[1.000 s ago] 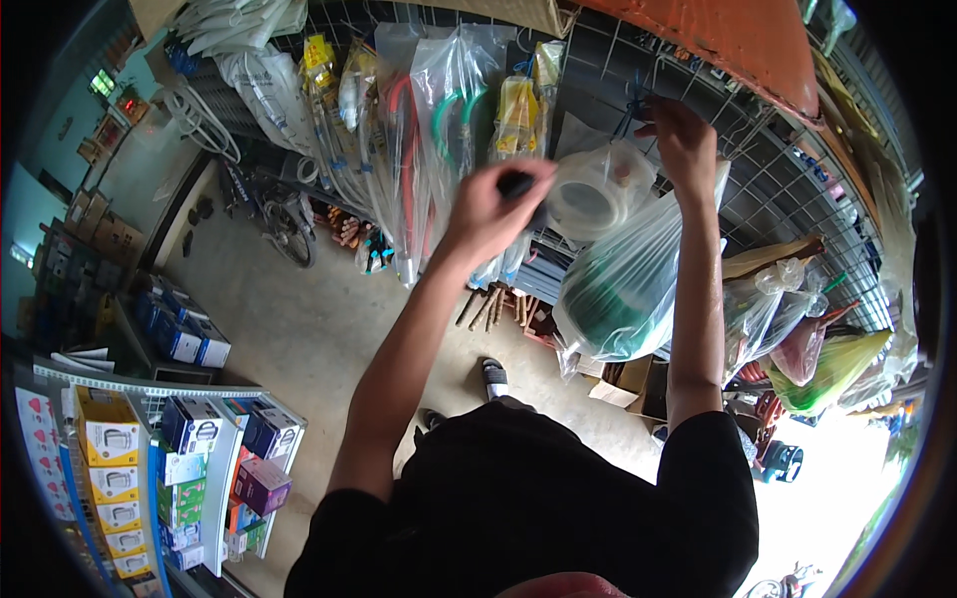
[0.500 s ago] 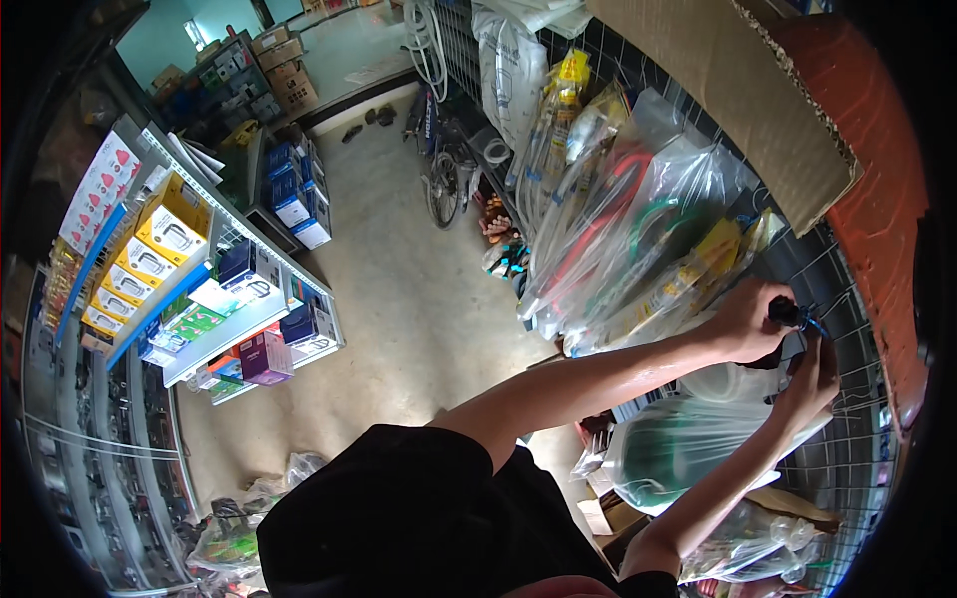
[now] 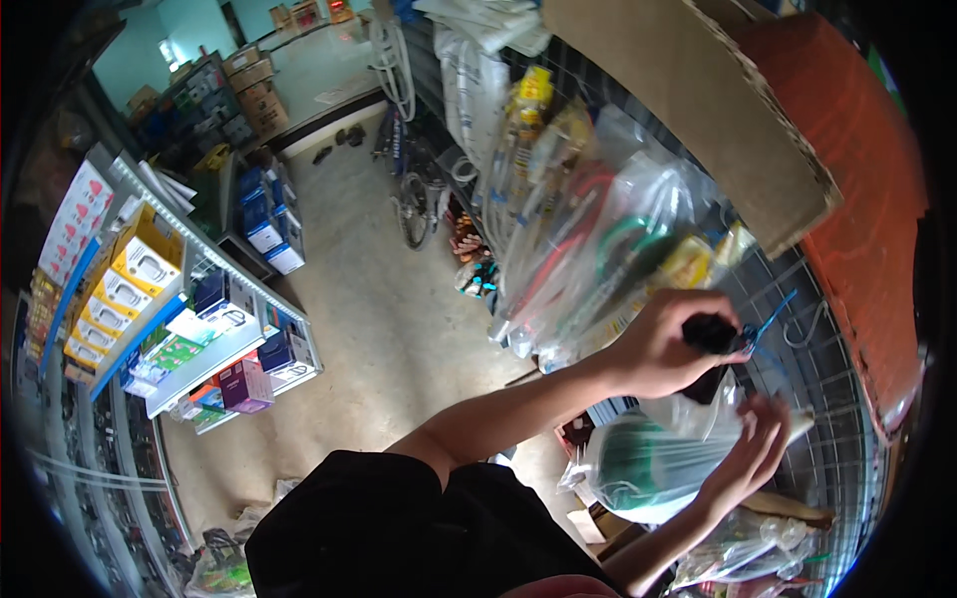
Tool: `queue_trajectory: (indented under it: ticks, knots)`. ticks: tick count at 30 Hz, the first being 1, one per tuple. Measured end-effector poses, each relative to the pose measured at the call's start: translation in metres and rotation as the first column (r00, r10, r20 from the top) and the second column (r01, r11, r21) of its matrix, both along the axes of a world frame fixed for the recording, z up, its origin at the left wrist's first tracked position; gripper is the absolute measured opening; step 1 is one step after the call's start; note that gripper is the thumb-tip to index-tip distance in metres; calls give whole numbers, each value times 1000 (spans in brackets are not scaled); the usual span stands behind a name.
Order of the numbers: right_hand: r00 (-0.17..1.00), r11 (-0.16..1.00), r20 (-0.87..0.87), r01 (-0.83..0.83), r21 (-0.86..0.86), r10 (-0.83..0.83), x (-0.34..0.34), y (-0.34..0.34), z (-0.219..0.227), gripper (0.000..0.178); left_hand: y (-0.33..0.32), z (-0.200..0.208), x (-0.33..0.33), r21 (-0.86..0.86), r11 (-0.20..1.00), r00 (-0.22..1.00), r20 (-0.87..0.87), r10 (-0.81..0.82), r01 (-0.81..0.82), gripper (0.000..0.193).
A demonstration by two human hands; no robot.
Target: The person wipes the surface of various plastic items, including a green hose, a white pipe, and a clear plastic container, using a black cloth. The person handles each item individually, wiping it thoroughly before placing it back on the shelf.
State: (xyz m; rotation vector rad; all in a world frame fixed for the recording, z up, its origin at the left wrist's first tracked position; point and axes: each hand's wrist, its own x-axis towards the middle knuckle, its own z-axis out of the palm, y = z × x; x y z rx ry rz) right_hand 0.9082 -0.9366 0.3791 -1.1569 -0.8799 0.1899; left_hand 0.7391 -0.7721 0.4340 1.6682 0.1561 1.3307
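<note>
My left hand (image 3: 663,344) is closed around a black bundle (image 3: 710,335); I cannot make out what kind of thing it is. A thin blue tie (image 3: 773,317) sticks out from the bundle's far end, toward the wire grid rack (image 3: 797,349). Just below, my right hand (image 3: 753,448) holds nothing, its fingers apart and slightly bent. It is in front of a large clear plastic bag with something green inside (image 3: 633,468). Clear bags of coiled hoses (image 3: 588,239), red and green among them, hang beyond my left hand.
A cardboard sheet (image 3: 688,110) and an orange-red surface (image 3: 842,199) overhang the rack at the upper right. Shelves of boxed goods (image 3: 150,264) stand to the left. Between them runs a concrete floor (image 3: 369,329), with a bicycle (image 3: 411,211) at its far end.
My left hand has drawn the black bundle left and down, away from the grid. My right hand has come off the bundle and opened lower down. The whole view has shifted slightly.
</note>
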Motion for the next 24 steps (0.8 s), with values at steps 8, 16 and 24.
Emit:
queue_trajectory:
  ticks: [8,16,24]
  knots:
    - [929,956,247,-239,-169,276,-107,16,-31,114,22,4,-118,-279,954,992,100,-82,108,17]
    - [781,745,-51,-610,-270,622,-270,126,-56,128,62,6,-245,-403,914,994,109,3,42,17]
    - [364,534,-480,-796,285,798,-408,218,-157,140,153,1,-334,-725,673,989,96,-111,146,26]
